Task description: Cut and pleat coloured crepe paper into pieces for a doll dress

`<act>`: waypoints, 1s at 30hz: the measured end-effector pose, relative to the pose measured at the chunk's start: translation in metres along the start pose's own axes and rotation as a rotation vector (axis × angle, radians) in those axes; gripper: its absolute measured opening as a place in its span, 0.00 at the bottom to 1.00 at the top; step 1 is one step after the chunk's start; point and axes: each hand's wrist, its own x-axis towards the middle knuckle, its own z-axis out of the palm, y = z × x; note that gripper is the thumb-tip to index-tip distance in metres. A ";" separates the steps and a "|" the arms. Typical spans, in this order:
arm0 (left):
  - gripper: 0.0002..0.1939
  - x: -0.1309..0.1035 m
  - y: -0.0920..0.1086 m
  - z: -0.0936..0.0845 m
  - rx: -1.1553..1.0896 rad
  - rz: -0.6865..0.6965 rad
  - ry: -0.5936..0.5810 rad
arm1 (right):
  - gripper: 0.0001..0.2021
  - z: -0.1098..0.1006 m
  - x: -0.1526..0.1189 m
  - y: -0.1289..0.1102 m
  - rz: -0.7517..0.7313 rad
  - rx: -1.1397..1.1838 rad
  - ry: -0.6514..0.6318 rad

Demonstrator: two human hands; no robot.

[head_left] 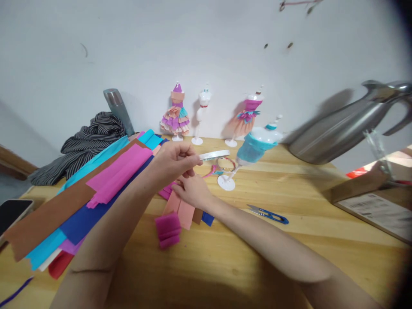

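My left hand [178, 159] is raised over the table, with thumb and fingers drawn together. What it pinches, if anything, I cannot make out. Just beyond its thumb is a white ring-shaped roll [215, 155]. My right hand [195, 192] is lower, fingers bent over small cut crepe paper pieces; its fingertips are partly hidden. Peach paper strips [186, 213] stick out under it, with brown and blue pieces beside them. A folded magenta piece [168, 230] lies closer to me. To the right, a mini dress form [252, 148] wrapped in turquoise tilts on its white stand.
Crepe paper sheets [51, 214] are stacked at left, near a striped cloth [92, 137], a flask [119, 109] and a phone [14, 214]. Small dress forms [175, 113] stand by the wall. Blue thread snips [268, 214] lie at right, before a steel jug [341, 124] and a cardboard box [370, 201].
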 end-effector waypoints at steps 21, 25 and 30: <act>0.07 -0.020 0.009 0.006 -0.144 0.236 0.202 | 0.25 -0.045 -0.113 0.042 0.344 0.708 -0.085; 0.07 -0.031 0.013 0.018 -0.131 0.193 0.001 | 0.22 -0.058 -0.124 0.051 0.212 0.391 0.015; 0.07 -0.035 0.010 0.034 -0.160 0.078 -0.165 | 0.14 -0.060 -0.130 0.063 0.168 0.237 0.134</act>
